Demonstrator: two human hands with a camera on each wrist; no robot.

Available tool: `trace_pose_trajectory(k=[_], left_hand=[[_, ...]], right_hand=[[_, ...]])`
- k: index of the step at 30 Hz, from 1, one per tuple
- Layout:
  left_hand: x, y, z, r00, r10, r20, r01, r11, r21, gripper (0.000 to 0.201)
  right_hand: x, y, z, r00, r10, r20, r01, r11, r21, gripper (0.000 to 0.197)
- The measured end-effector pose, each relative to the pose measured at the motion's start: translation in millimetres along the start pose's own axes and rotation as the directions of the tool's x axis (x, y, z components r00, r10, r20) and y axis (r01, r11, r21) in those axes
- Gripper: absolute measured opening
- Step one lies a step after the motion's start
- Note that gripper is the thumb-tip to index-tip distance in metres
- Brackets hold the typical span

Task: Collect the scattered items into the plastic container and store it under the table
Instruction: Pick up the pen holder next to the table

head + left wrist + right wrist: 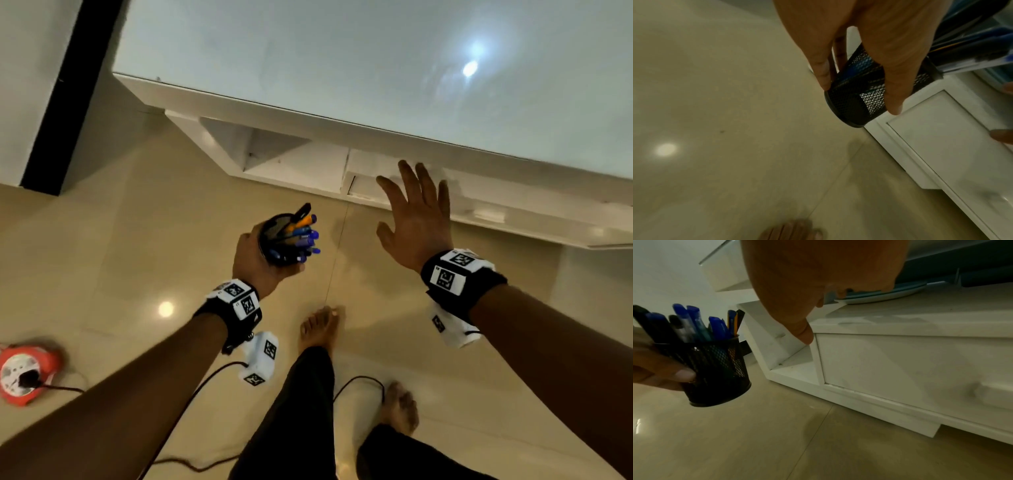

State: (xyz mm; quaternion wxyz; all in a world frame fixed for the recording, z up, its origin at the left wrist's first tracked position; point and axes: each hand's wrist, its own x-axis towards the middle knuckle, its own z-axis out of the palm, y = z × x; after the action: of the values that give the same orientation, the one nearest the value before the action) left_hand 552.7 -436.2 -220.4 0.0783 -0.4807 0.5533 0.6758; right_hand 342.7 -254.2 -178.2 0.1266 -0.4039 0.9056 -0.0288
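My left hand point(260, 260) grips a black mesh pen cup point(279, 240) point(857, 91) point(715, 369) above the floor, in front of the white table. Several blue, black and orange pens point(305, 233) point(694, 322) stick out of it. My right hand point(416, 219) hovers with spread fingers over the table's lower shelf point(479, 202), holding nothing. In the right wrist view the thumb point(803, 331) points down near the edge of a white drawer front point(900, 366).
The glass table top point(342, 61) fills the upper head view. An open white cubby point(274, 157) sits left of the drawer. Teal plates point(885, 292) lie on the lower shelf. An orange extension reel point(25, 373) and cables lie on the tiled floor by my bare feet point(318, 329).
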Motion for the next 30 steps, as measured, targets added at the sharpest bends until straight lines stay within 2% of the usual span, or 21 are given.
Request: trace_pose_trajectory(k=[1,2,3,4,5,6,7,9,11,14,18,21,23,25,30], left_hand=[[19.2,3.7,-2.0,0.987,0.156,-0.035,-0.144,0.964,0.225,0.056],[40.0,5.0,-4.9,0.966,0.257,-0.033,-0.240,0.935,0.260,0.054],[61.6,12.1,-6.3,0.948,0.318,-0.013,-0.298,0.899,0.320,0.066],[72.1,18.1,-6.3,0.947,0.321,-0.033,-0.285,0.880,0.379,0.083],[84.7,19.1,-3.6,0.951,0.293,-0.098,-0.247,0.910,0.332,0.093],[95.6,19.5,-3.7,0.932,0.321,-0.168,-0.245,0.900,0.361,0.095],[109.0,24.1,0.0,0.917,0.349,-0.194,-0.276,0.905,0.324,0.090],[131.3,31.5,8.4,0.923,0.343,-0.174,-0.300,0.925,0.232,0.078],[153.1,38.2,15.0,0.901,0.367,-0.232,-0.307,0.916,0.257,0.078],[179.1,39.5,20.3,0.860,0.455,-0.230,-0.362,0.863,0.353,0.083],[201.0,44.7,27.1,0.842,0.483,-0.241,-0.380,0.847,0.371,0.083],[212.4,37.8,25.1,0.827,0.486,-0.282,-0.391,0.858,0.333,0.089],[209.9,31.4,26.3,0.810,0.489,-0.324,-0.367,0.853,0.371,0.088],[205.2,26.5,29.8,0.803,0.492,-0.337,-0.352,0.847,0.397,0.077],[204.7,32.7,37.0,0.826,0.452,-0.336,-0.353,0.880,0.317,0.052]], right_hand=[[7.7,4.5,6.3,1.000,0.016,-0.017,-0.016,1.000,-0.015,0.080],[14.7,9.2,15.0,0.998,0.030,-0.048,-0.031,0.999,-0.030,0.080],[23.2,14.5,25.1,0.994,0.039,-0.099,-0.043,0.998,-0.042,0.081],[26.9,17.5,31.8,0.987,0.036,-0.154,-0.044,0.998,-0.050,0.082],[31.9,21.3,42.9,0.978,0.031,-0.206,-0.045,0.997,-0.061,0.082],[32.8,24.1,52.4,0.966,0.032,-0.256,-0.053,0.996,-0.078,0.081],[37.2,27.3,61.5,0.951,0.027,-0.309,-0.061,0.993,-0.099,0.079],[41.0,29.8,72.6,0.918,0.019,-0.397,-0.078,0.988,-0.132,0.076],[44.8,31.1,82.5,0.881,0.011,-0.473,-0.081,0.988,-0.129,0.072],[56.4,33.3,94.5,0.810,0.007,-0.586,-0.090,0.989,-0.113,0.063],[65.1,35.0,106.5,0.731,0.011,-0.683,-0.094,0.992,-0.085,0.056],[65.8,35.9,107.4,0.727,0.019,-0.686,-0.091,0.994,-0.069,0.056],[64.0,34.6,105.3,0.735,0.033,-0.678,-0.093,0.994,-0.053,0.056],[61.5,33.0,103.2,0.748,0.039,-0.662,-0.089,0.995,-0.042,0.057],[60.4,32.7,99.2,0.768,0.051,-0.638,-0.090,0.996,-0.029,0.059]])
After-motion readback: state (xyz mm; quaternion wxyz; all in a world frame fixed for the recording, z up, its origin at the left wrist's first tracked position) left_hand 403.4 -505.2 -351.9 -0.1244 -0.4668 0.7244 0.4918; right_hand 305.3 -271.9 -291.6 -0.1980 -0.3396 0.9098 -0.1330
